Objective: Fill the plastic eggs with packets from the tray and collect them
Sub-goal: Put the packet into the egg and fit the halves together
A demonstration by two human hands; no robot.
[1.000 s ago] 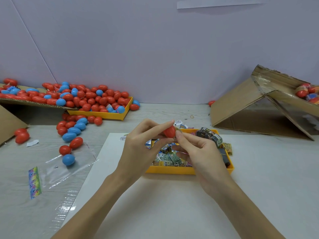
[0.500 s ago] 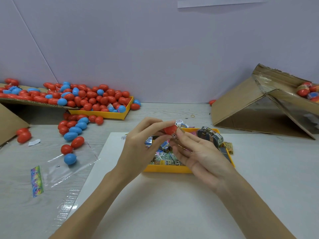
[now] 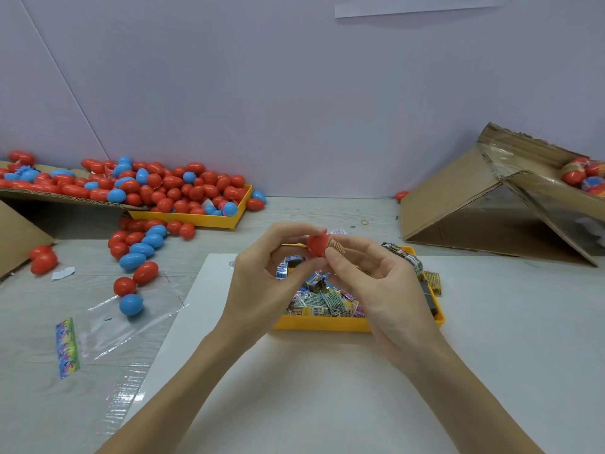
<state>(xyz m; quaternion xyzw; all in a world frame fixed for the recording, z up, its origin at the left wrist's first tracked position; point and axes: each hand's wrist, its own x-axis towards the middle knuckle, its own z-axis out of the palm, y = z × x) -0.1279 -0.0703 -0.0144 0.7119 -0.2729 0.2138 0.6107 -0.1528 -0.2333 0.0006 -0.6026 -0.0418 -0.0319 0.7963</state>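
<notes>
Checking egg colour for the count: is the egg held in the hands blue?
No, the egg pinched between the left hand and right hand is red.

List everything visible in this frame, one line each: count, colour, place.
Plastic eggs: many, red and blue, far-left yellow tray, cardboard, tabletop.
Red plastic egg half: one, held above packet tray.
Folded packet: one, orange-printed, at the half's opening.
Yellow packet tray: one, centre, many printed packets.
Clear plastic bag: one, front left.
Cardboard box: one, brown, right, eggs inside.
White sheet: one, under tray.
Left hand: holds egg half.
Right hand: pinches packet.
</notes>
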